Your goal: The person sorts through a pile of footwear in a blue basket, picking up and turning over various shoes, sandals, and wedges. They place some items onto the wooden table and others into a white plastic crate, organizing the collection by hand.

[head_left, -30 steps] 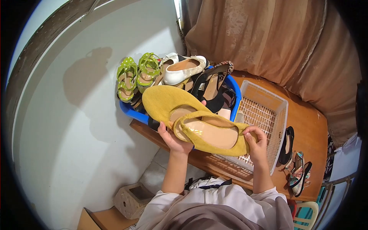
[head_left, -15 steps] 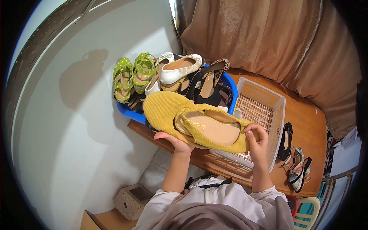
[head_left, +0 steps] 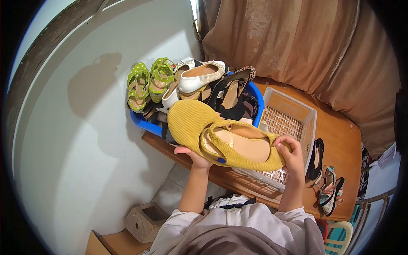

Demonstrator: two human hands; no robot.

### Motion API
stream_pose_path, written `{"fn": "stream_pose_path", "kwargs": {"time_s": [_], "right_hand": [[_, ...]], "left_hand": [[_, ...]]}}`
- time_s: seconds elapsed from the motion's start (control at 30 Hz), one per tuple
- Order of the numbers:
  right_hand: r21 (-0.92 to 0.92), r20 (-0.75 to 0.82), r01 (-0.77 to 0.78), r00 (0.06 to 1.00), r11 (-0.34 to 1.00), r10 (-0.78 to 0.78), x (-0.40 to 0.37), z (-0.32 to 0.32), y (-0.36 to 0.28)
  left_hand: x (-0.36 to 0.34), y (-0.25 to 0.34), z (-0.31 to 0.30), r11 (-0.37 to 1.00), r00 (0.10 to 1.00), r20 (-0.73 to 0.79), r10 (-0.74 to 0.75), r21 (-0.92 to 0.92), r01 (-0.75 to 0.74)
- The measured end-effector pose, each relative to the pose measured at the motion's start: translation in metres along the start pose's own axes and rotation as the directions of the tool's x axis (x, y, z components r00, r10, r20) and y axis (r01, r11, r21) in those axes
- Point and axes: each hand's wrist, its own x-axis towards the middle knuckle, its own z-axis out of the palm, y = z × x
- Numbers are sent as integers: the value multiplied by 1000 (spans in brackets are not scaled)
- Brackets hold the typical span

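A mustard-yellow ribbed flat shoe [head_left: 191, 121] with a beige insole is held up between my two hands, toe to the left and heel to the right. My left hand [head_left: 194, 158] supports it from below near the toe half, thumb stretched out to the side. At the heel end, my right hand [head_left: 291, 152] pinches the back edge between thumb and fingers. A small dark blue spot shows on the shoe's near side. Behind it stands a blue basin [head_left: 144, 122] heaped with shoes, among them green dotted sandals [head_left: 138, 87] and a white flat [head_left: 203, 77].
A whitish plastic basket [head_left: 313, 123] with a grid floor sits on the wooden table [head_left: 340, 140]. Right of it lie a black flat [head_left: 315, 159] and patterned sandals [head_left: 329, 189]. Below are a cardboard box [head_left: 144, 223] and a chair [head_left: 346, 231]. A brown curtain [head_left: 289, 38] hangs behind.
The yellow shoe has shifted slightly right and tilted, bringing the blue spot on its near side into view. My right hand has moved a little right with the heel.
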Motion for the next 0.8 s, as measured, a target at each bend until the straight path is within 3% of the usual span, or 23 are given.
{"fn": "stream_pose_path", "kwargs": {"time_s": [0.1,0.2,0.3,0.4,0.47,0.53,0.57,0.67,0.7,0.73,0.8], "right_hand": [[-27,-52,-21,998,999,20,-6,0,-15],[16,-136,149,980,989,-145,-9,5,1],[-196,-189,416,873,888,-450,-5,12,38],[114,-220,48,975,992,-21,-21,34,37],[90,-165,21,986,996,-6,-14,28,53],[196,-54,-150,985,969,163,-14,29,33],[171,-50,-103,992,980,113,-15,30,29],[-43,-51,238,969,970,-240,-20,32,31],[-59,-70,331,940,942,-335,-20,35,33],[-13,-89,255,963,967,-255,-19,37,31],[87,-113,95,990,992,-85,-20,40,27]], "left_hand": [[-6,-6,-2,999,999,-36,9,43,-7],[-12,-9,1,996,994,-107,-30,80,38],[-14,-11,13,994,969,-242,-47,88,70],[-13,-18,14,999,956,-292,-39,-3,40],[-12,-17,14,1000,961,-274,-23,9,27],[-13,-15,14,998,952,-304,-23,50,41],[-13,-14,14,996,947,-319,-23,71,48],[-14,-25,-16,962,991,-38,-131,-245,118],[-7,-29,-20,940,971,228,-71,-310,141],[-9,-23,-5,965,996,7,-94,-246,93],[-18,-11,34,995,899,-431,-77,-86,43]]}}
